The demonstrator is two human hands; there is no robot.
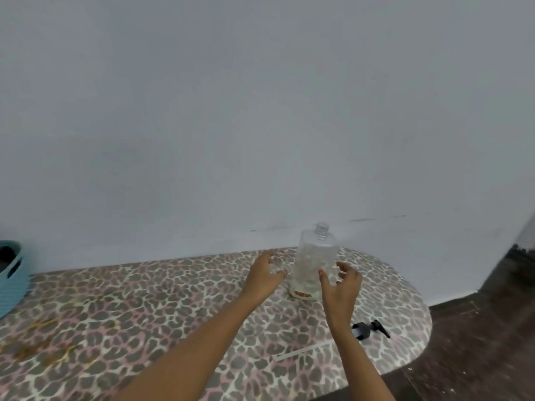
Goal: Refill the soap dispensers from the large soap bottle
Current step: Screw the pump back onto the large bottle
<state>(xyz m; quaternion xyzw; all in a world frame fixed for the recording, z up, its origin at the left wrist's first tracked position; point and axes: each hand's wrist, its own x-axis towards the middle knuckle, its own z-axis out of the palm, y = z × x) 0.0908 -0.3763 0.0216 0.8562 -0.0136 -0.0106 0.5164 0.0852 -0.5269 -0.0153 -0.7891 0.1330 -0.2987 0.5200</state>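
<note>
Between the left hand (265, 274) and right hand (341, 286), the uncapped bottle (314, 261) stands upright on the table (144, 299); both hands hover beside it, fingers loosely curled, gripping nothing.

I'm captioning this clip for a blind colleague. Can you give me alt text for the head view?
The left hand and right hand, fingers curled, flank an upright, uncapped clear bottle on a leopard-print table. A black pump lies to the right; a blue basket sits at the left edge.
</note>
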